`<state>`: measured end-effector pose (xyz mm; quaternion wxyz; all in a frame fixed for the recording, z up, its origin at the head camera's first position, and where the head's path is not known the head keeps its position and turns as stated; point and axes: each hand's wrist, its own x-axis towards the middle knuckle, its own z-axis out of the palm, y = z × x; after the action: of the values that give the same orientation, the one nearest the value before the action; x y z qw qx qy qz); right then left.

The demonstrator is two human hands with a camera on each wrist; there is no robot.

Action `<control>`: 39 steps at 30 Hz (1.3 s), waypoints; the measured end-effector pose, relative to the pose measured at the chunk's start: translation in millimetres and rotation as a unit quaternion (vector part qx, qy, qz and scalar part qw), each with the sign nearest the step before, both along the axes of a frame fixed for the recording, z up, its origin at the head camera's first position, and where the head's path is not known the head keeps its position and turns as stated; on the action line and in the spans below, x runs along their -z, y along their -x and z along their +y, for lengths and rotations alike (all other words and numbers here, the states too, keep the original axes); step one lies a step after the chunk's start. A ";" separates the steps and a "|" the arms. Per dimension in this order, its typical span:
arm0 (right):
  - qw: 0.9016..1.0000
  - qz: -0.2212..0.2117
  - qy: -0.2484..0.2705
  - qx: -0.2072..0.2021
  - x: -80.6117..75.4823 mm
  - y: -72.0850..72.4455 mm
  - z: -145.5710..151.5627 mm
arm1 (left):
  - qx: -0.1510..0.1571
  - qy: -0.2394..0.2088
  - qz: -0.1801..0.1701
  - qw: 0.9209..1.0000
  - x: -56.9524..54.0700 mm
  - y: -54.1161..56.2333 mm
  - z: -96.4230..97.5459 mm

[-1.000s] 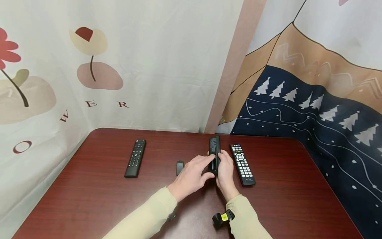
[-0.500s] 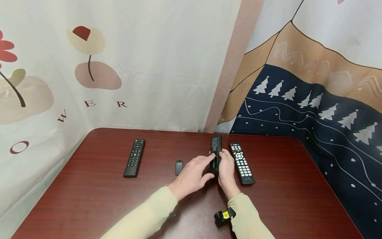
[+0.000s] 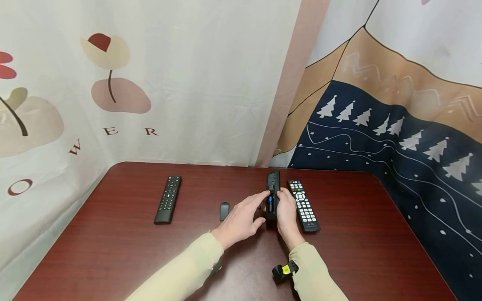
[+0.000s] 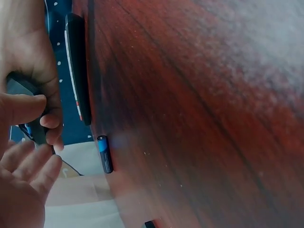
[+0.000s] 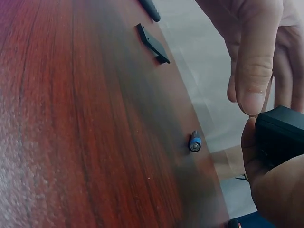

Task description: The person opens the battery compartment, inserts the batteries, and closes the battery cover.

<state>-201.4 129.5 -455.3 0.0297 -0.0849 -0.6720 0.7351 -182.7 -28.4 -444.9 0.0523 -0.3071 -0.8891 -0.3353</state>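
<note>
My right hand (image 3: 287, 211) grips a black remote control (image 3: 273, 179), its back turned up and its battery compartment uncovered. A blue battery (image 3: 270, 201) shows inside that compartment. Just left of it is my left hand (image 3: 242, 217), fingers extended, with the index fingertip at the compartment's edge. In the left wrist view, the thumb overlaps the remote and the other fingers are spread below it. A second battery (image 4: 105, 154), blue and black, lies loose on the table under the hands. The small black battery cover (image 3: 224, 211) lies left of my left hand.
A black remote with white buttons (image 3: 304, 209) lies to the right of my right hand. Farther left lies another black remote (image 3: 167, 200). The reddish-brown table (image 3: 113, 251) ends at printed curtains (image 3: 211, 83) behind and at the right.
My left index finger has drawn back a little from the compartment, and the blue battery inside now shows. My right hand still holds the remote. The head view has shifted slightly.
</note>
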 end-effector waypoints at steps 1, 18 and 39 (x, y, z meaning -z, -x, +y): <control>1.000 0.000 0.001 0.002 0.2 0.3 0.1 | -0.004 0.000 -0.002 1.000 0.2 0.3 -0.1; 0.999 0.003 0.036 -0.005 -2.3 2.0 3.8 | -0.067 0.040 -0.048 0.996 7.0 10.1 -0.5; 0.999 -0.008 0.037 -0.009 -1.2 0.4 9.4 | -0.066 0.140 -0.029 0.987 11.0 18.1 6.9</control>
<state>-201.8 138.9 -454.1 0.0146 -0.0858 -0.6452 0.7591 -200.8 -21.5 -455.9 0.0049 -0.2423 -0.9468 -0.2117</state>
